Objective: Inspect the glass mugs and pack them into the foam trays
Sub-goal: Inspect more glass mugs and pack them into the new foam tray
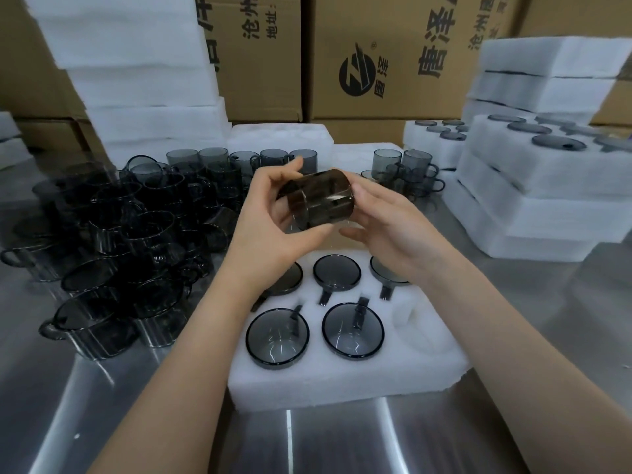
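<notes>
Both hands are up over the work and the glass mug (316, 200) is between them, held in the air just above the far edge of the foam tray (342, 381). The left hand (273, 217) wraps it, fingers over the top and thumb under the belly. The right hand (386, 230) cups the other end, fingers against it and thumb below. So both hands have hold of the same mug.

Here's what matters: the mug lies on its side, with its long axis running roughly 9 to 3 o'clock and the 3 o'clock end a touch higher. I can't make out the handle, so which way it faces is unknown.

Down in the tray, 5 mugs (277, 336) sit in their pockets with handles in the slots. 1 empty pocket (405, 314) shows at the near right corner, at about 5 o'clock from the held mug and just beside the right wrist. The right hand looks the nearer carrier.

My read is that this is still inspection. To seat the mug, the axis would need to swing from lying to standing, and the handle would need lining up with that pocket's slot.

The loose mugs (119, 234) wait at 9 o'clock.
</notes>
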A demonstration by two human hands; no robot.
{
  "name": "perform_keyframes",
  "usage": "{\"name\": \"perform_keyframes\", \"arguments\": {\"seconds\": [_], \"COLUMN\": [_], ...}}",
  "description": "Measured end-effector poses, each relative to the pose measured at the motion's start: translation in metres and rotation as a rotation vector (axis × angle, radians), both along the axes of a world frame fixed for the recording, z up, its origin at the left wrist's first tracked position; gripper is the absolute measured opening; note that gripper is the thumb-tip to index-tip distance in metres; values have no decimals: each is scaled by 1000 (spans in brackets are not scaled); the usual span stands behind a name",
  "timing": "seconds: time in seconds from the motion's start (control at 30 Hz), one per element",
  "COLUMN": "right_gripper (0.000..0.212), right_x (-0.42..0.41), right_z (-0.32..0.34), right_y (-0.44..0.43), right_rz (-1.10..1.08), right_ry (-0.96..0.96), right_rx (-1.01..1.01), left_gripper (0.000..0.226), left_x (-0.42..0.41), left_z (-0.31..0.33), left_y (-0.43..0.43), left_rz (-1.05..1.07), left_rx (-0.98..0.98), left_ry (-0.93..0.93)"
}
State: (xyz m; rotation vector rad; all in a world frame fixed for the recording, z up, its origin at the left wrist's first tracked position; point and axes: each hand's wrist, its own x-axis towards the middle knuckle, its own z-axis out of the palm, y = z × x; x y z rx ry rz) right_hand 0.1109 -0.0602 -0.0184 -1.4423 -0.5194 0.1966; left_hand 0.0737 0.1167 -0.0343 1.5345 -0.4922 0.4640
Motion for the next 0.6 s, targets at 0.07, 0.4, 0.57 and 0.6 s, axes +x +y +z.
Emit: {"name": "perform_keyframes", "arguments": {"seconds": [0.07,0.4,0.57,0.6], "right_gripper": [46,30,14,20], "right_x": [-1,-6,-9,-9], "right_z": [0,-1,-1,0], "right_y": [-1,2,7,6], "right_rz": [96,-78,-210,-227], "right_ry": [-13,-193,-234,-220], "right_rx": [75,-32,-52,-46], "left_gripper": [57,67,70,71], "left_x": [1,1,1,1], "left_z": [-1,-1,-2,-2], "left_y": [2,0,-1,-1], "left_rz": [-29,9,51,34], "left_rx": [-26,190,348,347], "left_ry": [25,72,47,52]}}
